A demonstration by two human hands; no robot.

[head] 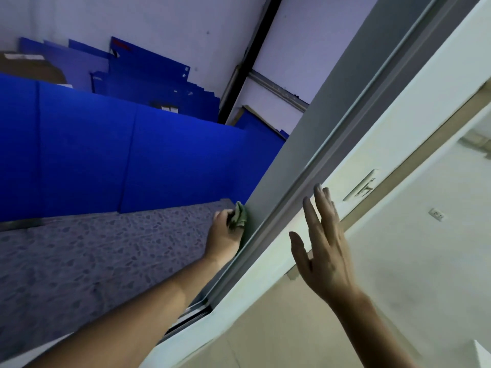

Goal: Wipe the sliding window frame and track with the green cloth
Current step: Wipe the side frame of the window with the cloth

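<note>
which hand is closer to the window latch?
Right. The right hand, fingers straight, lies just left of and below the latch. The left hand grips the green cloth across the frame, farther away.

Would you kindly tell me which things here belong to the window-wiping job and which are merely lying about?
Belonging to the job:
green cloth, gripped in the left hand
grey window frame
right hand, fingers straight, by the frame

Just lying about:
blue panels
wall socket
white window latch
</note>
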